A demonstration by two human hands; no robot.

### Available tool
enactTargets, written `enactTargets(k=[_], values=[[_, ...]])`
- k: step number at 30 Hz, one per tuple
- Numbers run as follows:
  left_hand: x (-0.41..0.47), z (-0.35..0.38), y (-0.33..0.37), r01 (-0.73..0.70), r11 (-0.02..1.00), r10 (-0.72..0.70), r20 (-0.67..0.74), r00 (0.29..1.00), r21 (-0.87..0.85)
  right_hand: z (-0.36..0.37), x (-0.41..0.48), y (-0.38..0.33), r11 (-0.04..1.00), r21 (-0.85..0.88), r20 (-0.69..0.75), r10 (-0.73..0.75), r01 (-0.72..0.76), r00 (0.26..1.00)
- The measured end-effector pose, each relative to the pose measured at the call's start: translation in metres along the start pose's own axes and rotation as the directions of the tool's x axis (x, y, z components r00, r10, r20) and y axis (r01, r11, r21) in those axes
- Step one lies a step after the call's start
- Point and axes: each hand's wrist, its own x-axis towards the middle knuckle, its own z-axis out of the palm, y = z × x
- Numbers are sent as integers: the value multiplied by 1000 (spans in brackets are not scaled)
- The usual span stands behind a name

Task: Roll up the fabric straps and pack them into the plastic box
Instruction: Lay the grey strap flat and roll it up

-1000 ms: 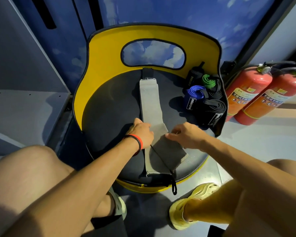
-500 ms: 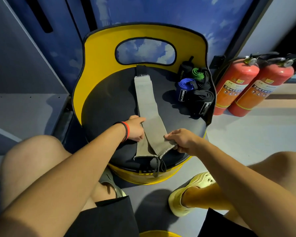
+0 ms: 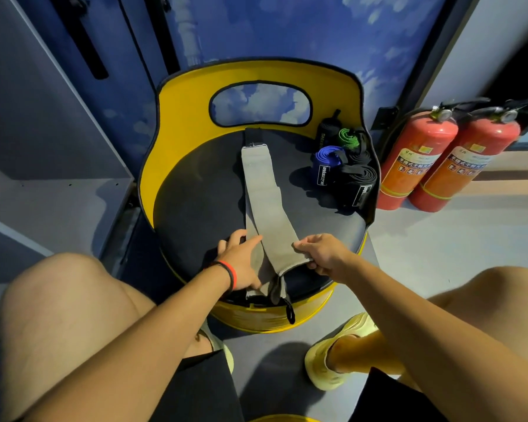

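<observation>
R hand (image 3: 322,254) fingers pinch grey strap (image 3: 265,202) end; L hand (image 3: 241,264) fingers straight, pressing strap just beside.

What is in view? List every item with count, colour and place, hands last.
grey strap: one, grey, laid along the seat's middle
rolled straps: at least four, black, blue and green, seat's far right
chair: one, yellow with black seat, centre
fire extinguishers: two, red, on the floor right of the chair
shoes: two, pale yellow, on the floor below the chair
wristband: one, red and black, left wrist
left hand: one, rests on the grey strap's near part
right hand: one, pinches the grey strap's near end
</observation>
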Motion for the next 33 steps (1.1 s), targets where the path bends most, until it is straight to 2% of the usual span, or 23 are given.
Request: enactTargets(k=[3,5,7,12,14,16,17,19,21,22,24,25,28,30,33], values=[[0,-2,-7,10,930,-42,-80,996,-366,17,-6,9,993,-6,-107,-119,119,987],[-5,-2,-10,18,882,-82,-117,990,-471,28,-6,17,976,-96,-212,-211,194,954],[-10,3,-12,33,847,-110,-115,987,-530,34,-8,21,960,-193,-300,-254,203,920],[-20,16,-9,40,825,-120,-105,987,-564,48,-19,28,896,-348,-293,-384,277,875],[-26,15,-8,29,799,-62,-34,997,-601,53,-19,26,933,-243,-316,-334,264,888],[-35,15,-10,-13,854,36,34,999,-521,56,-16,20,977,-51,-342,-214,209,915],[-38,17,-10,-50,900,67,24,997,-432,57,-15,17,983,1,-344,-170,181,923],[-42,29,-12,-111,955,87,-97,991,-274,55,-17,16,985,6,-331,-163,174,930],[-42,38,-13,-143,961,91,-219,971,-235,54,-19,21,963,-103,-303,-269,249,914],[-41,39,-14,-152,959,91,-248,965,-240,53,-19,25,930,-227,-283,-348,290,894],[-39,35,-16,-144,947,74,-242,967,-287,52,-18,31,817,-476,-231,-473,326,850],[-40,32,-16,-133,937,60,-226,972,-323,51,-17,33,773,-534,-213,-514,342,831],[-41,22,-19,-124,895,56,-168,984,-429,47,-17,36,732,-550,-170,-570,402,804],[-41,19,-22,-142,873,82,-146,986,-467,43,-20,38,729,-540,-94,-548,420,831],[-39,20,-24,-173,892,87,-218,972,-417,36,-30,38,717,-533,48,-504,449,862]])
